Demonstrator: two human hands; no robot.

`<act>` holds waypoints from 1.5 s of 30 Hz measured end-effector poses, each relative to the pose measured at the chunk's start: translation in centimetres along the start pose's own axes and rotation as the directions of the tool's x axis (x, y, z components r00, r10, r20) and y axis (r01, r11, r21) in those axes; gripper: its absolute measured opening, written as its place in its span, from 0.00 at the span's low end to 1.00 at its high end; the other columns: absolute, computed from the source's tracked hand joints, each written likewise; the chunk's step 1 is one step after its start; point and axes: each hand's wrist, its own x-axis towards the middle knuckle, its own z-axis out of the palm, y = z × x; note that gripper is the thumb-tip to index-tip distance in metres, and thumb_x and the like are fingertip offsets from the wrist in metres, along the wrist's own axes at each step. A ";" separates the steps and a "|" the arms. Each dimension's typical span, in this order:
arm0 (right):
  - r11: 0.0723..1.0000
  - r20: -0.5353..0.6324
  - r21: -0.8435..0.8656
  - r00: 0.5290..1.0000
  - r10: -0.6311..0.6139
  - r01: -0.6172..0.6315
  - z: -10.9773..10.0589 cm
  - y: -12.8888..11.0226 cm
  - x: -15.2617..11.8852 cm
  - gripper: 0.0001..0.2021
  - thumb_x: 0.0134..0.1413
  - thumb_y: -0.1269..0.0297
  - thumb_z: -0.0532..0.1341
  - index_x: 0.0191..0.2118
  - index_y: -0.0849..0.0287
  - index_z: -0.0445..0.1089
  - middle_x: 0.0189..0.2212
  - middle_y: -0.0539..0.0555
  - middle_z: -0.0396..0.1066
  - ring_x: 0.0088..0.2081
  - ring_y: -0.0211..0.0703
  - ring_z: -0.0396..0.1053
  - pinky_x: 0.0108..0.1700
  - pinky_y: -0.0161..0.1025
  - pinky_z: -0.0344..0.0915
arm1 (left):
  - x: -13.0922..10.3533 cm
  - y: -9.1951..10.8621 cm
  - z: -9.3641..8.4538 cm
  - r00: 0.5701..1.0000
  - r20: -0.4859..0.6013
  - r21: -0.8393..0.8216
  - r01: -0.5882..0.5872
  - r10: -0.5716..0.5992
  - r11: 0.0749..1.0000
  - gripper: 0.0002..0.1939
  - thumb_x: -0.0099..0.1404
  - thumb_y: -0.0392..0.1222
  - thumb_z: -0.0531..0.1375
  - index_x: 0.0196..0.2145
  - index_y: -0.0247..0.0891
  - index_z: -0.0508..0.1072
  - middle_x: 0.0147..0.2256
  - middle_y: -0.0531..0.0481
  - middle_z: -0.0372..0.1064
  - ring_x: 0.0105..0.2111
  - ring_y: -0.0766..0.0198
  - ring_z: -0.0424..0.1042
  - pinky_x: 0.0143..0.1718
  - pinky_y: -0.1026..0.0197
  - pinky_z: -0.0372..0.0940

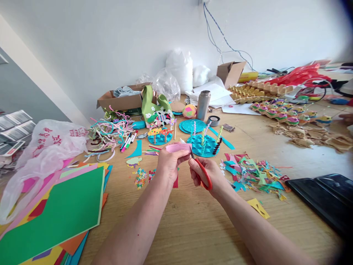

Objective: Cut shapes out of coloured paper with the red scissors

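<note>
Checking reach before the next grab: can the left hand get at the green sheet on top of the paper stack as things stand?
Probably yes, but not freely: the left hand is holding the pink paper that the scissors in the right hand are cutting. The green sheet lies uncovered on its side, with bare table between.

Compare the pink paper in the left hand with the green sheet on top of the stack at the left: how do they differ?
The pink paper is small and held up off the table in the left hand, with the scissors in the right hand at its edge. The green sheet is far larger, lies flat on the stack, and nothing touches it. Both look like plain coloured craft paper.
</note>
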 end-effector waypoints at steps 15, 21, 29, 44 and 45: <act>1.000 0.062 0.013 0.998 -0.024 0.023 -0.1 -0.3 -0.1 0.24 0.43 0.41 0.65 0.22 0.59 0.63 0.16 0.48 0.67 0.15 0.33 0.63 0.18 0.31 0.58 | -0.2 0.2 0.0 0.998 0.054 0.021 0.031 -0.032 0.999 0.19 0.38 0.28 0.67 0.32 0.31 0.73 0.27 0.50 0.74 0.27 0.64 0.73 0.31 0.62 0.68; 1.000 0.059 0.005 0.998 -0.020 0.020 -0.1 -0.3 0.0 0.24 0.42 0.40 0.66 0.23 0.59 0.62 0.16 0.48 0.66 0.15 0.34 0.63 0.18 0.31 0.58 | -0.3 0.1 0.0 0.997 0.070 0.026 0.025 -0.026 0.999 0.17 0.38 0.29 0.67 0.31 0.31 0.74 0.27 0.49 0.74 0.28 0.64 0.73 0.32 0.61 0.68; 1.000 0.050 -0.020 0.999 -0.013 0.014 -0.2 -0.4 -0.1 0.22 0.43 0.43 0.65 0.24 0.58 0.62 0.16 0.47 0.67 0.15 0.34 0.63 0.17 0.31 0.55 | -0.3 0.3 -0.1 0.996 0.090 0.025 0.025 -0.028 0.999 0.16 0.39 0.29 0.67 0.30 0.31 0.74 0.26 0.50 0.73 0.27 0.64 0.72 0.31 0.61 0.68; 0.999 0.056 -0.031 0.998 -0.009 0.011 -0.3 -0.5 -0.2 0.22 0.44 0.44 0.65 0.24 0.59 0.62 0.16 0.48 0.68 0.15 0.34 0.64 0.17 0.31 0.54 | -0.2 0.3 0.0 0.997 0.070 0.024 0.040 -0.041 0.999 0.17 0.37 0.29 0.67 0.29 0.30 0.74 0.25 0.49 0.73 0.26 0.64 0.72 0.30 0.62 0.67; 0.999 0.052 -0.038 0.999 -0.009 0.011 -0.3 -0.5 -0.2 0.22 0.44 0.44 0.65 0.24 0.59 0.62 0.16 0.48 0.68 0.15 0.34 0.64 0.17 0.31 0.54 | -0.2 0.3 0.0 0.997 0.071 0.022 0.039 -0.040 0.999 0.17 0.37 0.29 0.67 0.30 0.30 0.74 0.25 0.50 0.73 0.26 0.65 0.72 0.30 0.63 0.67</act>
